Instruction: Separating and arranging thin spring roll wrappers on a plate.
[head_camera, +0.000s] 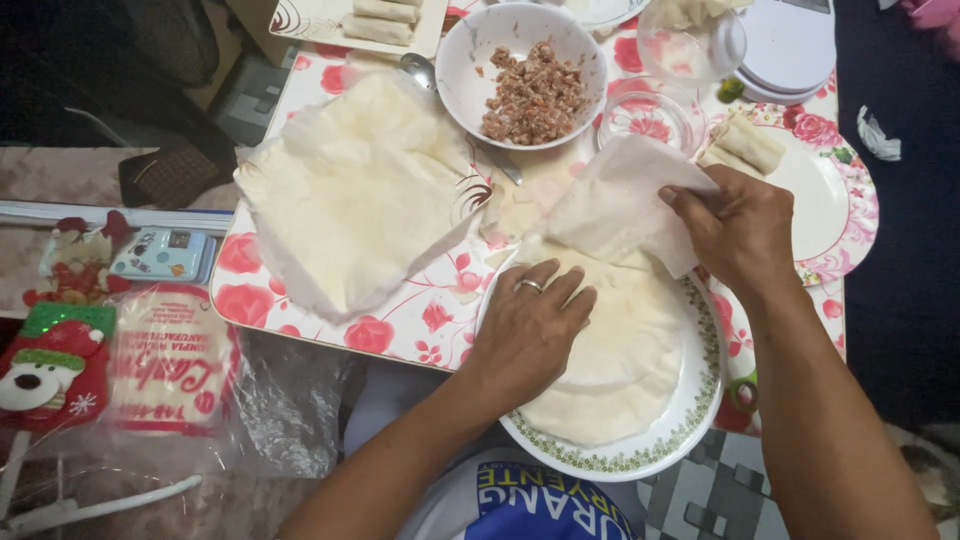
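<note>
On the floral table (400, 330), right hand (735, 230) grip pinches a wrapper (610, 205) above the wrapper-stacked plate (690, 420); a bowl (470, 60) holds mince (535, 95).

At the lower left of the frame lies a clear plastic package (170, 365) with red printing. Beside it, at the far left, lies a red and green Christmas pouch (45, 365).

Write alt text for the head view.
A right hand peels a thin wrapper off a stack of round wrappers on a green-rimmed plate while the left hand presses the stack down. Behind sits a bowl of minced filling.
</note>
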